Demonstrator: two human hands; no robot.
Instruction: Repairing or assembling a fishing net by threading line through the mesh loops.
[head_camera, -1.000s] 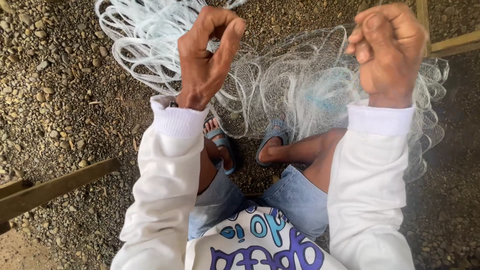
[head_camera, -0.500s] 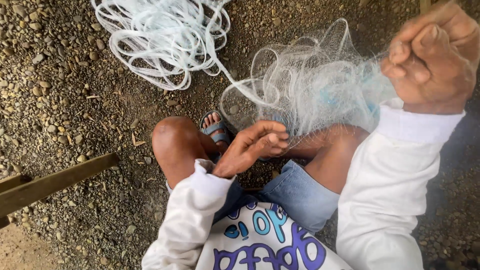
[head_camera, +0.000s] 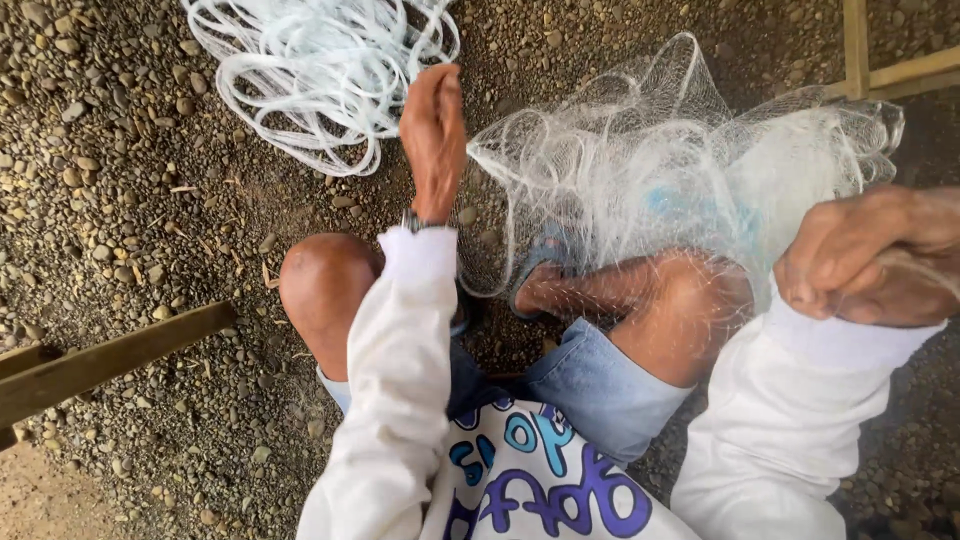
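I sit over gravel with a fine white fishing net bunched across my right knee and feet. My left hand reaches forward, fingers pinched on the net's left edge, close to a loose coil of white line. At the right edge my right hand is clenched around a gathered bunch of the net, pulled close to my body. Both arms wear white long sleeves.
Gravel and small stones cover the ground. A wooden plank lies at the left, and wooden battens cross at the top right. My bare knees, blue shorts and sandalled feet sit under the net.
My left hand dropped to my knee, then reached forward again to the net's left edge. My right hand stayed clenched on the net and moved down and to the right.
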